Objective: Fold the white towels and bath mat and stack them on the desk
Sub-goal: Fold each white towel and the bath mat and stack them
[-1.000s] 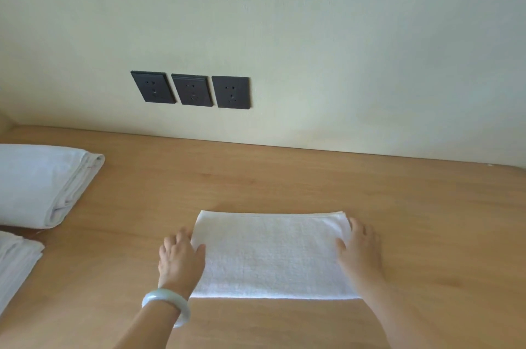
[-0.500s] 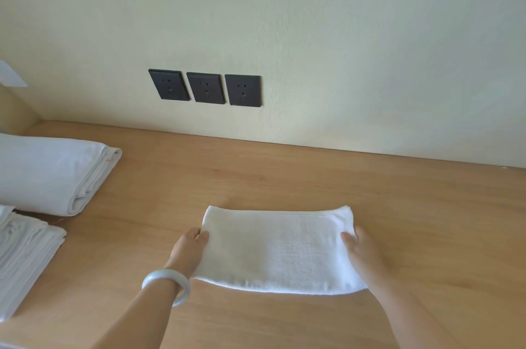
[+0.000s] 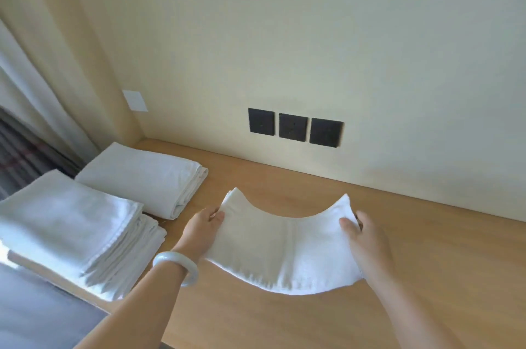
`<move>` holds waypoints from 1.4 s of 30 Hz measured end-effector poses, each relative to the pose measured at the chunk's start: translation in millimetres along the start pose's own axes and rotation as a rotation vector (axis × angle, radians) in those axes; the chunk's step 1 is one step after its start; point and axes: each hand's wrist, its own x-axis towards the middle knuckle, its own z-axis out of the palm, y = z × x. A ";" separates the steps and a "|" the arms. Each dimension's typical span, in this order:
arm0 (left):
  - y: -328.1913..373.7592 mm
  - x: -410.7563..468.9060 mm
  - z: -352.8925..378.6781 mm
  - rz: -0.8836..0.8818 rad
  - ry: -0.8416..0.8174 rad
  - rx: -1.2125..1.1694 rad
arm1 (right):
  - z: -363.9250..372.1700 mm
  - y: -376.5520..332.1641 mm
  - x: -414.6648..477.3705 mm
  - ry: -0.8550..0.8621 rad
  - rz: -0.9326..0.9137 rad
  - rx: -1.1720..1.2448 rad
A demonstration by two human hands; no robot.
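Observation:
A folded white towel (image 3: 284,249) hangs above the wooden desk (image 3: 427,249), sagging in its middle. My left hand (image 3: 200,230) grips its left end, thumb on top, with a pale bangle on that wrist. My right hand (image 3: 367,240) grips its right end the same way. At the desk's left end lies a stack of folded white towels (image 3: 71,223). Behind that stack, against the wall, lies another folded white towel (image 3: 142,178).
Three dark wall sockets (image 3: 294,126) sit on the cream wall behind the desk. A beige curtain (image 3: 57,64) hangs at the far left. The desk's front-left edge (image 3: 57,283) runs under the stack, with grey floor beyond it.
Both hands have lifted the folded towel off the desk and carried it left; it now sags between them. The view has swung left, showing the stacks and the curtain.

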 end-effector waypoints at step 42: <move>-336.8 214.9 -484.6 -0.129 -0.265 -0.039 | 472.6 -278.3 -159.4 -0.001 0.393 0.235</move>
